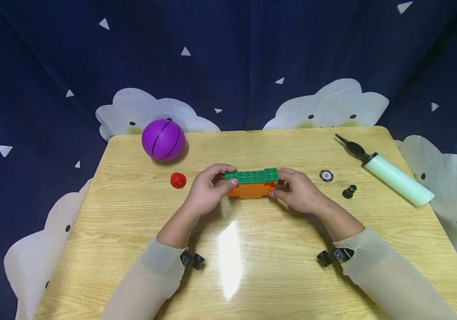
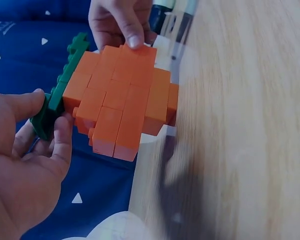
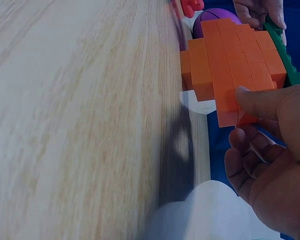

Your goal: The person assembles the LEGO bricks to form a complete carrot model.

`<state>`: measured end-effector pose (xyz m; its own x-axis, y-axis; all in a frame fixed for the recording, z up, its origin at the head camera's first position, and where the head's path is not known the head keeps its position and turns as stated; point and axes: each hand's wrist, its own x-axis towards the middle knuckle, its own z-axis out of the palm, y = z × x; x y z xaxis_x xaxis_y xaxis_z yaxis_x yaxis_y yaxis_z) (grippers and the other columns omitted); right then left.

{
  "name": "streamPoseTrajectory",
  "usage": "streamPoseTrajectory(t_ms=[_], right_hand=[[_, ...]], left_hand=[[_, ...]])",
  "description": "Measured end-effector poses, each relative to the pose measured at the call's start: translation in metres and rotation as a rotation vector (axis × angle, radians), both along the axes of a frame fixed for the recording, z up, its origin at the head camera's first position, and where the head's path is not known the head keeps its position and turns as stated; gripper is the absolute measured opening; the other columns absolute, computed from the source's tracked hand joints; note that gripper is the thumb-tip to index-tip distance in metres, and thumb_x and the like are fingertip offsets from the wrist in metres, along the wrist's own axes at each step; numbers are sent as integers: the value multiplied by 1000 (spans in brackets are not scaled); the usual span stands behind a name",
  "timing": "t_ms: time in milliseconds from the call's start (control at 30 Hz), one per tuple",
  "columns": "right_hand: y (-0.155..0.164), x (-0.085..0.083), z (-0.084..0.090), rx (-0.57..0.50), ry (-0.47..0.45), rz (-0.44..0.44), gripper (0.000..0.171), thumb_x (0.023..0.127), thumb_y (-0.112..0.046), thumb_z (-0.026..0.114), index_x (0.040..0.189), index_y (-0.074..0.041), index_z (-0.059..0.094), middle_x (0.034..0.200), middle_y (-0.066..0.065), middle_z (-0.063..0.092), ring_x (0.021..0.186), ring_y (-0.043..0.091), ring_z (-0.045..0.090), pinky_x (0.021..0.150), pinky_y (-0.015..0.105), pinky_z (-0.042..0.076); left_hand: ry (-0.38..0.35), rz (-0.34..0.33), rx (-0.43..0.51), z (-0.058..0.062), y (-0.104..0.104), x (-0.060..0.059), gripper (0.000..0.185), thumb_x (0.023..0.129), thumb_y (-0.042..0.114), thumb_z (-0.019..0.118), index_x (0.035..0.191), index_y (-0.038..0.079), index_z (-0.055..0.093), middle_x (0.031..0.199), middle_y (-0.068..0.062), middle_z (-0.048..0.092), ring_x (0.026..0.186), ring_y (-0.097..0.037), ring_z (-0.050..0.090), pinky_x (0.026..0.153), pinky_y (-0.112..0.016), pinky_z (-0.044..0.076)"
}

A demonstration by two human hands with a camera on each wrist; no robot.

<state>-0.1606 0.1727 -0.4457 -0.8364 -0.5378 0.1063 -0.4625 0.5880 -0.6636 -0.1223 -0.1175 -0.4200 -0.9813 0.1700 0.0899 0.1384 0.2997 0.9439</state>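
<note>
Both hands hold a model of toy building bricks, with a green brick layer [image 1: 252, 177] on top and a stepped orange brick body [image 1: 251, 191] beneath. My left hand [image 1: 207, 190] pinches the left end of the green layer between thumb and fingers. On the other side, my right hand [image 1: 298, 191] grips the right end of the orange body, its thumb lying against an orange brick [image 3: 225, 75]. Both wrist views show the orange bricks stacked in rows that narrow toward the bottom. The far side of the model is hidden in the head view.
On the wooden table [image 1: 140, 266] are a purple ball [image 1: 163, 140], a small red hat-shaped piece [image 1: 178, 180], a round chip [image 1: 326, 176], a black chess-pawn-like piece [image 1: 349, 191] and a pale green hand pump [image 1: 398, 178]. A dark blue curtain [image 1: 220, 80] hangs behind.
</note>
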Motion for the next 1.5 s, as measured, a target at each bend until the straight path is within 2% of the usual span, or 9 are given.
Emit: streamPoseTrajectory(t_ms=[267,467,700,933,1100,1233,1367,1500], right_hand=[[-1,1,1,-1,-4,-2,31,90,-12,82,80,-13,53,91,3,58,81,17,58,66,34,49],[-1,1,0,-4,-2,-1,31,90,-12,82,80,-13,53,91,4,58,79,18,58,65,33,48],[0,2,0,-7,14,0,30,89,-12,82,80,-13,54,90,5,58,78,19,59,66,33,48],[-1,2,2,-9,5,-5,27,90,-12,82,82,-13,56,91,6,59,78,22,58,66,35,48],[-1,3,1,-13,9,-4,30,90,-11,82,80,-11,54,91,6,58,78,20,59,66,34,49],[0,3,0,-13,-3,-11,30,90,-12,82,80,-12,54,92,4,58,79,20,59,65,34,49],[0,4,-1,-2,-22,-20,32,90,-14,82,80,-13,52,93,3,59,79,18,57,65,33,48],[1,4,-1,-4,-21,-15,33,90,-13,82,79,-11,50,93,4,60,79,18,57,65,33,48]], left_hand=[[8,-9,32,-1,1,-2,27,96,13,76,123,12,72,125,0,60,88,-21,53,77,-27,46],[0,-12,27,0,1,-2,30,96,13,76,125,9,72,125,-4,58,85,-21,49,74,-27,43],[-11,-11,6,2,2,-2,31,95,15,77,125,11,73,125,-2,55,83,-19,49,72,-26,42],[-2,-18,-5,4,3,-2,34,95,16,77,127,4,71,125,-4,53,81,-18,47,71,-27,41],[-3,-21,-14,3,2,-2,33,95,17,78,126,7,72,123,-3,54,83,-20,48,72,-28,42],[7,-22,-28,1,1,-2,33,94,18,78,127,14,71,124,-1,56,91,-21,53,81,-30,48],[7,-28,-36,-3,-1,-1,43,93,17,80,133,21,68,131,3,56,106,-24,59,91,-37,54],[-5,-31,-35,-9,-5,0,51,91,15,81,139,22,63,130,1,57,111,-26,62,93,-40,55]])
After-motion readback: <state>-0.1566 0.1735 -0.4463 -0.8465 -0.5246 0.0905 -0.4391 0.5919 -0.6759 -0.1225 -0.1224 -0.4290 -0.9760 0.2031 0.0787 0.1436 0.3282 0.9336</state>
